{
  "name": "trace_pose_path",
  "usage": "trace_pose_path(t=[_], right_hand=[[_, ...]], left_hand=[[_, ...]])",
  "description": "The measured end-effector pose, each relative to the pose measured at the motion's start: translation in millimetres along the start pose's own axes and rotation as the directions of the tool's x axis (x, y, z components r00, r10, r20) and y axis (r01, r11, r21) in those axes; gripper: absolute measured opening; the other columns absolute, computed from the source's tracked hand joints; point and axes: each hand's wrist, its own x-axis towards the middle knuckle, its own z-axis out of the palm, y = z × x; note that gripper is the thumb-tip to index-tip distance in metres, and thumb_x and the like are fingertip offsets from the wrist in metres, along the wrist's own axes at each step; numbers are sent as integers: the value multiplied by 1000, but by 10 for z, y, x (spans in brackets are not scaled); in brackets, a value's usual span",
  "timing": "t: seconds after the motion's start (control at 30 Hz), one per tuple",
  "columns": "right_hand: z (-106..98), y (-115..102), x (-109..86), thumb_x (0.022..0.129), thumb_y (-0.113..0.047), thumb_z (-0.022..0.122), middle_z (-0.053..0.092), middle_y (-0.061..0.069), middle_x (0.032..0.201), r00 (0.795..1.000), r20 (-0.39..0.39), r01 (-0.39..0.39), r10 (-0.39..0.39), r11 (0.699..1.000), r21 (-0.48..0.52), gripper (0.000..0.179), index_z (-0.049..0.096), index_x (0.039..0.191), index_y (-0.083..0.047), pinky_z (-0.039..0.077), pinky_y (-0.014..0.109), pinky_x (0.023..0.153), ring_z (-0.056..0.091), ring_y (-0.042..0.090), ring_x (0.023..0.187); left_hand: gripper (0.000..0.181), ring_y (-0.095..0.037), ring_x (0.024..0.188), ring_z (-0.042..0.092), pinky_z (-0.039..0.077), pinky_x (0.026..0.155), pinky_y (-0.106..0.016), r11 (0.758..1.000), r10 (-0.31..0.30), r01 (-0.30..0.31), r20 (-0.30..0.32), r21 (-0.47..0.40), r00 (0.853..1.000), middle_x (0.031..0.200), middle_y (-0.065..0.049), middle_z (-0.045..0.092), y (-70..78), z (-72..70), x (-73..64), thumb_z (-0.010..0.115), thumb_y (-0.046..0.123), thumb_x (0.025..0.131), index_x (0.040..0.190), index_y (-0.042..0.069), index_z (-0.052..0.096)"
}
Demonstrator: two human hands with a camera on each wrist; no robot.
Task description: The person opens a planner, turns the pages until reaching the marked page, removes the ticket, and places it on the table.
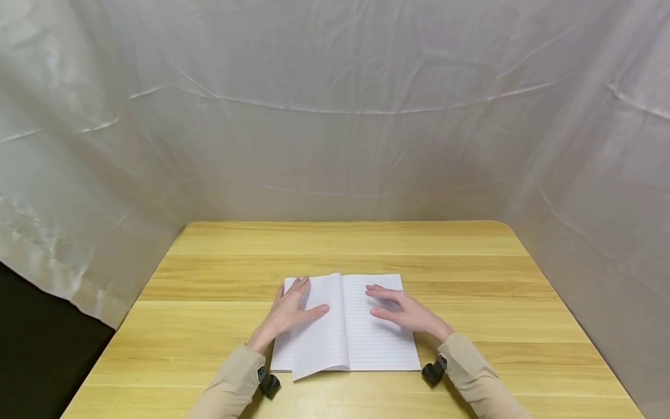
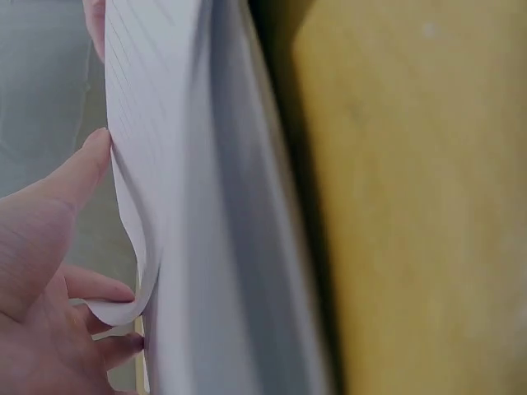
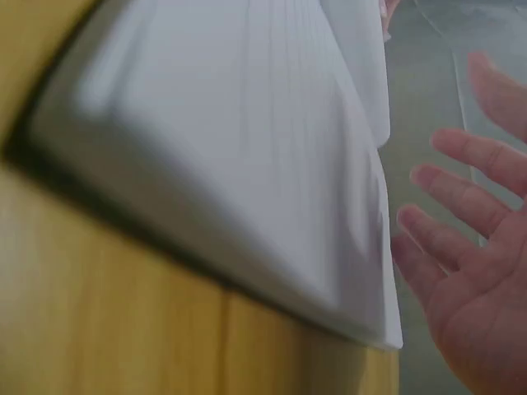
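An open notebook (image 1: pixel 374 343) with lined white pages lies on the wooden table. Over its left side spreads my left hand (image 1: pixel 290 314), thumb reaching across the page and fingertips near the far left edge. In the left wrist view, a loose leaf (image 2: pixel 123 311) curls up at its edge between the fingers, while the thumb (image 2: pixel 92 160) touches the paper. One left leaf (image 1: pixel 314 355) sits askew, its near corner sticking out past the notebook. My right hand (image 1: pixel 408 314) hovers over the right page, fingers loosely extended and holding nothing; the right wrist view shows them spread (image 3: pixel 469 230).
Wood-grain tabletop (image 1: pixel 209 267) surrounds the notebook. Pale grey fabric (image 1: pixel 335 157) hangs behind the table and along both sides. A dark area (image 1: pixel 42 343) shows at the lower left. Each sleeve carries a small black wrist camera (image 1: pixel 269 384) close to the notebook's near corners.
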Motion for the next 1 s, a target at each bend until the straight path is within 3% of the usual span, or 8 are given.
trace_pose_path(t=[0.13, 0.3, 0.43, 0.57, 0.7, 0.83, 1.0], right_hand=[[-40, 73, -15, 99, -29, 64, 46, 23, 154, 999, -36, -35, 34, 999, -36, 51, 56, 140, 0, 25, 63, 121, 35, 46, 147], [-102, 166, -8, 97, -24, 66, 48, 27, 150, 996, -70, -50, 47, 998, -46, 50, 57, 138, 3, 23, 65, 121, 32, 50, 147], [-146, 246, 17, 96, -21, 69, 49, 27, 150, 995, -91, -47, 40, 997, -67, 49, 58, 137, 2, 22, 68, 121, 31, 52, 147], [-182, 298, 43, 94, -23, 71, 47, 26, 152, 995, -92, -55, 46, 994, -95, 52, 57, 138, 1, 21, 71, 119, 29, 53, 147], [-211, 331, 70, 93, -23, 72, 44, 29, 153, 995, -89, -47, 36, 990, -130, 53, 57, 138, 1, 23, 72, 118, 29, 54, 146], [-235, 351, 96, 92, -25, 74, 41, 30, 154, 995, -83, -63, 50, 984, -164, 58, 54, 140, 2, 24, 71, 118, 29, 54, 146], [-260, 350, 125, 90, -26, 76, 40, 30, 155, 994, -70, -94, 83, 977, -189, 65, 51, 143, 3, 25, 69, 119, 30, 53, 147]], left_hand=[[96, -41, 156, 18, 4, 127, -64, 1000, -12, 12, 8, 24, 1000, 164, -24, 28, -32, -7, 21, 71, 55, 87, 151, -9, 37], [99, -45, 157, 4, 3, 126, -65, 1000, -1, 2, -16, 27, 1000, 167, -29, 9, -42, 11, 23, 76, 51, 83, 150, -10, 37], [92, -49, 156, -3, 0, 125, -66, 998, 65, -62, -88, 33, 994, 168, -29, 1, -32, 37, 21, 78, 43, 81, 149, -7, 41], [85, -50, 155, -3, 0, 124, -67, 987, 150, -138, -154, 83, 977, 167, -30, 3, -8, 51, 25, 79, 35, 77, 146, -4, 47], [81, -51, 154, -2, 1, 123, -69, 973, 196, -169, -181, 157, 964, 167, -30, 5, 13, 44, 27, 82, 32, 74, 142, -1, 52], [77, -51, 154, 1, 1, 124, -68, 964, 219, -188, -160, 189, 963, 167, -28, 10, 24, 23, 24, 81, 28, 74, 141, 1, 54], [61, -48, 155, 12, 6, 124, -69, 954, 271, -262, -45, 148, 962, 165, -26, 25, 56, 6, 23, 65, 14, 88, 146, 2, 50]])
